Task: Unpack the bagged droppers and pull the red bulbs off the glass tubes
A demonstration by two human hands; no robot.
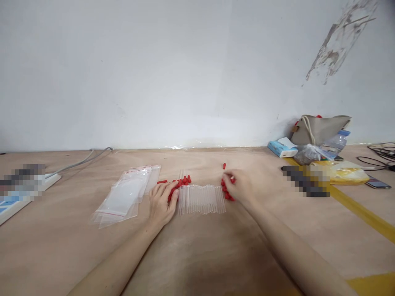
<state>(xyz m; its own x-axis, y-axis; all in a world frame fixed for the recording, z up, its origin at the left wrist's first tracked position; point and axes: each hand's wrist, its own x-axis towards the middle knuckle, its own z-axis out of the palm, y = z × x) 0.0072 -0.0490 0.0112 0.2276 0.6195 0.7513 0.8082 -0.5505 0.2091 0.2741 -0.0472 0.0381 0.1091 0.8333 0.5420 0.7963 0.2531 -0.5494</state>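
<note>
A row of clear plastic tubes (202, 199) lies side by side on the wooden table (197, 255). Small red caps (184, 180) are scattered behind its left end, and more red caps (226, 193) sit at its right end. My left hand (162, 203) rests flat at the left end of the row, its fingers lying on red caps. At the right end, my right hand (239, 187) has its fingers curled together over the caps there; what it pinches is hidden. One lone red cap (224, 166) lies farther back.
A stack of clear zip bags (125, 197) lies left of my left hand. A white power strip (18, 197) with a grey cable (83, 161) is at far left. A grey bag (321, 128), a blue box (281, 148), a bottle and cables crowd the right. Yellow tape (364, 213) crosses the table.
</note>
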